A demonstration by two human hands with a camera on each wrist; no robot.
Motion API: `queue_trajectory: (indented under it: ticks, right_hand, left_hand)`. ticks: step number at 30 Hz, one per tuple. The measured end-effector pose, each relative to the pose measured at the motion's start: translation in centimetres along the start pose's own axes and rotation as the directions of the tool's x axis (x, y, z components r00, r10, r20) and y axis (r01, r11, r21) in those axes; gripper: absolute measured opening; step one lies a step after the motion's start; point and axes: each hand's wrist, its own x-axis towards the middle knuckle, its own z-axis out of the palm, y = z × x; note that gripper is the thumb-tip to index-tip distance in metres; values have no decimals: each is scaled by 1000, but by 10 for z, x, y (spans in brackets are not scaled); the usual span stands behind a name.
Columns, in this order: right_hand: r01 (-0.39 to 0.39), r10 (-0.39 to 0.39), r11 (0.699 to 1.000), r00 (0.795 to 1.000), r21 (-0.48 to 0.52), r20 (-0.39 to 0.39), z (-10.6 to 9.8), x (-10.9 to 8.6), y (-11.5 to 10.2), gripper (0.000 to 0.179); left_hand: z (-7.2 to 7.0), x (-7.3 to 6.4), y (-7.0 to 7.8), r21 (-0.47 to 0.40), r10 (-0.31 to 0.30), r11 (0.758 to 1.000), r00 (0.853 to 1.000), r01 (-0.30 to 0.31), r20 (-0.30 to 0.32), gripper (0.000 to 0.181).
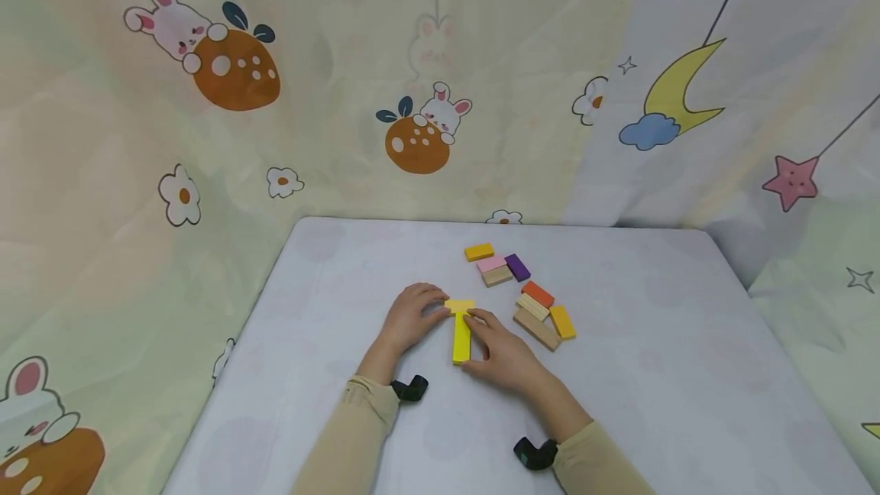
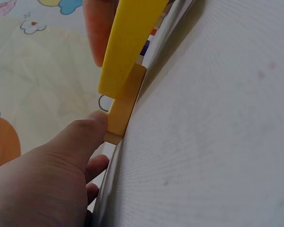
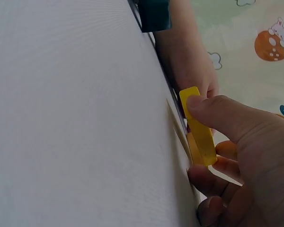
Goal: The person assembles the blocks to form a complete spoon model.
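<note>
My right hand [image 1: 505, 354] pinches a long bright yellow block [image 1: 461, 338] between thumb and fingers, the thumb on its near end. Across the far end of that block lies a paler, orange-yellow block [image 1: 459, 305], so the two form a T. At the left end of this crosspiece, my left hand [image 1: 415, 315] holds it with thumb and forefinger. From the left wrist view, the bright yellow block [image 2: 128, 47] stands out in front of the orange-yellow block [image 2: 125, 101], which sits at the tabletop. Whether the two blocks touch cannot be told.
Right of the hands lie two loose clusters of small blocks. The farther one has an amber block [image 1: 479, 252], a pink block [image 1: 491, 264] and a purple block [image 1: 518, 266]. The nearer one includes an orange-red block [image 1: 538, 294] and a tan block [image 1: 537, 329]. A white-covered table [image 1: 619, 403] meets a printed cloth behind.
</note>
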Motion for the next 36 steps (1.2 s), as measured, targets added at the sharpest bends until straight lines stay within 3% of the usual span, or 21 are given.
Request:
queue_trajectory:
  ticks: [10, 36]
  right_hand:
    - [52, -54, 991, 998, -122, -15, 3, 0, -1, 85]
    - [55, -70, 980, 995, -191, -74, 15, -1, 4, 74]
  left_hand:
    - [-1, 1, 2, 17, -21, 1000, 1000, 21, 10, 33]
    - [-1, -1, 4, 20, -24, 1000, 1000, 24, 19, 39]
